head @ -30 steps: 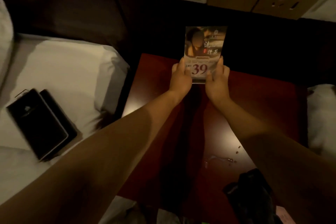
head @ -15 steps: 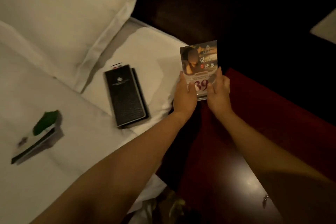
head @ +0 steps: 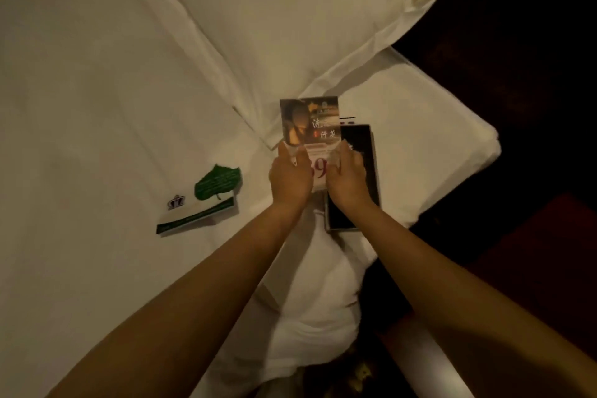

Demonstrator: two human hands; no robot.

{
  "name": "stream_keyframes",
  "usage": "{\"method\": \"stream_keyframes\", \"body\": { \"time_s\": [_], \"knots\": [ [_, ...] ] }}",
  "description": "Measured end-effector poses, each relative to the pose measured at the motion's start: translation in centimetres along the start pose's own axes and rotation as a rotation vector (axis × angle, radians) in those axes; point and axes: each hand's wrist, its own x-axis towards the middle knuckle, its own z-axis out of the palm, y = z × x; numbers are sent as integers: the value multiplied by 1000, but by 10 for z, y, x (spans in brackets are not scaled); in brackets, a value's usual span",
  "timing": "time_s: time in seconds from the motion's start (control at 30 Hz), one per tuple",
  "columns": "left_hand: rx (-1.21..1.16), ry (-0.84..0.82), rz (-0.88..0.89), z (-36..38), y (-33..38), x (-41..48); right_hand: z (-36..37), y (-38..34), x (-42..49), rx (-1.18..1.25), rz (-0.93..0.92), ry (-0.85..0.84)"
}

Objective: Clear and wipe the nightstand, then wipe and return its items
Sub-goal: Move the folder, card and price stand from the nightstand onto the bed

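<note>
Both hands hold an upright advert card [head: 310, 126] in a clear stand, printed with a picture, Chinese characters and a red "39". My left hand [head: 289, 178] grips its lower left edge and my right hand [head: 347, 176] its lower right edge. The card is over the white bed [head: 97, 107], partly covering a black folder [head: 358, 152] that lies on the sheet. A white notepad with a green leaf card [head: 206, 200] lies on the bed to the left. The dark red nightstand [head: 542, 252] shows only at the lower right.
A large white pillow [head: 290, 10] lies behind the card. The bed's corner [head: 478, 139] drops off to dark floor at the right. A pale strip of the nightstand's edge [head: 429, 355] runs beside my right forearm.
Both hands have carried the card left, off the nightstand and over the bed, until it sits above the black folder. The view has swung left with them, so the nightstand has nearly left the frame.
</note>
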Motion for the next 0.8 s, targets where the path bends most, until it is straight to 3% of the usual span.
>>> {"method": "stream_keyframes", "body": {
  "time_s": [0.2,0.43,0.67,0.8],
  "knots": [
    [2,-23,-187,-37,-21,37,49,-26,16,50,98,-89],
    [127,-100,-257,-49,-39,62,76,-24,31,45,186,-130],
    [277,-112,-104,-44,-46,65,81,-18,31,21,177,-111],
    [282,-15,244,-41,-33,48,66,-17,17,-46,17,-54]
  ]
}}
